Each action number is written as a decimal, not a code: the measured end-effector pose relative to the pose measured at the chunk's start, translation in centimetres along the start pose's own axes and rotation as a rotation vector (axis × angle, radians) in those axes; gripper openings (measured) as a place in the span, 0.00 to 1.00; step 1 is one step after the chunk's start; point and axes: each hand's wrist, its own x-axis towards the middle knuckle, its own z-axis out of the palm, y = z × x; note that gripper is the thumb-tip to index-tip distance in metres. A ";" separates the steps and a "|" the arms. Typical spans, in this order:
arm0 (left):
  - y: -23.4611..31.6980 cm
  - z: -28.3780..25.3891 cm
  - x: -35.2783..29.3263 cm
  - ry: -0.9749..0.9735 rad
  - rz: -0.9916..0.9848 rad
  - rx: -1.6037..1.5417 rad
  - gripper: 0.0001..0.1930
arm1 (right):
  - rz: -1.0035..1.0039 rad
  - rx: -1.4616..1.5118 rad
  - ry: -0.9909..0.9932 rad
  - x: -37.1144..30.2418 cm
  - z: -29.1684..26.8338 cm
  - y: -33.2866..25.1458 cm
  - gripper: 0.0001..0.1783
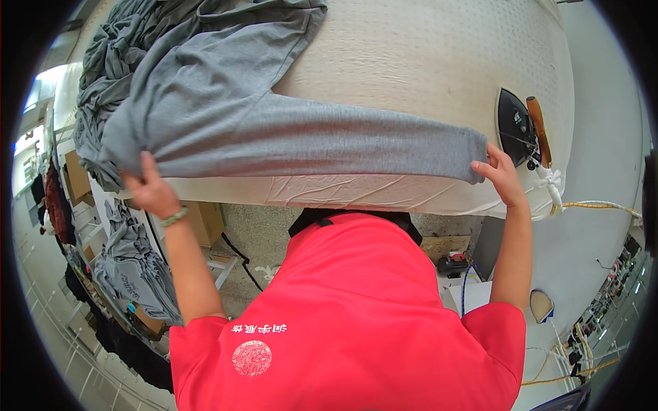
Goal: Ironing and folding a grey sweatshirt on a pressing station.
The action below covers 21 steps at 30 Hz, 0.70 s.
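A grey knit garment [226, 123] lies on the pale padded ironing table, with one long sleeve or leg [370, 140] stretched out to the right; which of the two I cannot tell. At its cuffed end, my right hand [504, 177] holds the edge between thumb and fingers. My left hand [154, 192], slightly blurred, is at the garment's near left edge, fingers apart; whether they press on the cloth is unclear. An iron [515, 127] with a wooden handle [539, 130] rests beyond my right hand, apart from the garment.
More grey cloth [113, 75] is bunched at the table's far left. Folded grey garments [137, 267] are stacked below on the left, near a cardboard box [204, 222]. A white cloth knot [550, 181] and a yellow-white cord [596, 204] are at the table's right corner.
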 end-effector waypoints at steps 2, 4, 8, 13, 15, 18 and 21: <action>-1.7 1.4 -5.5 -0.171 -0.394 0.257 0.22 | 0.013 0.001 -0.002 0.2 -0.6 0.9 0.32; -2.6 2.8 -10.8 -0.309 -0.565 0.360 0.21 | 0.063 -0.003 0.036 0.2 -0.9 1.7 0.31; -0.9 3.2 -14.1 -0.201 -0.068 0.488 0.16 | 0.057 -0.041 -0.066 0.1 0.2 2.8 0.30; 6.7 6.7 -10.9 -0.859 0.587 0.012 0.20 | 0.023 -0.002 0.081 -0.5 3.1 3.0 0.29; 9.6 11.1 -10.4 -0.972 0.831 -0.003 0.17 | 0.002 -0.020 0.136 -0.5 3.5 2.9 0.29; 11.2 15.9 -6.9 -1.081 0.964 0.097 0.12 | 0.010 -0.088 0.165 -0.6 3.4 2.6 0.29; 11.5 17.8 -3.7 -1.286 0.936 0.112 0.11 | 0.038 -0.195 0.147 -1.0 2.8 2.0 0.28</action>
